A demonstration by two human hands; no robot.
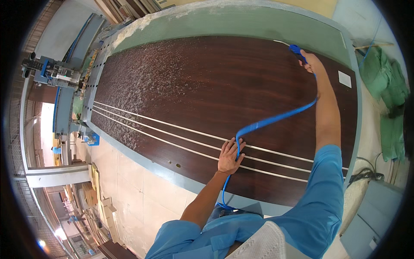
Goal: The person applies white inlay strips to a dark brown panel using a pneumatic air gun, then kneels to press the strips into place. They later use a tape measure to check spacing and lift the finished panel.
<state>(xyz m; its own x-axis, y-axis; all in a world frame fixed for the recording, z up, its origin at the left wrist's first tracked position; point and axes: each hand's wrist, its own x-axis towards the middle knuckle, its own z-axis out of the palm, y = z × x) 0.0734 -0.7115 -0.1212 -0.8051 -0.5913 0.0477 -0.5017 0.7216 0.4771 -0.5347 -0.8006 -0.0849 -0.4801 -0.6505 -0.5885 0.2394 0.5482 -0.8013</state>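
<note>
A large dark brown wood-grain panel lies before me, with three pale parallel lines along its near side. Whether these are grooves or strips I cannot tell. At the far right, my right hand is wrapped round a blue air blow gun, its thin nozzle pointing left at the panel's far edge. From the gun a blue air hose loops across the panel to my left hand. That hand lies flat on the near part, fingers stretched over the pale lines, with the hose passing between fingers and thumb.
Pale shavings cover the panel's left part. A white label sits near its right end. Beneath is a machine bed with a grey rim; a machine head stands at its left end. Green bags and a grey cabinet are at right.
</note>
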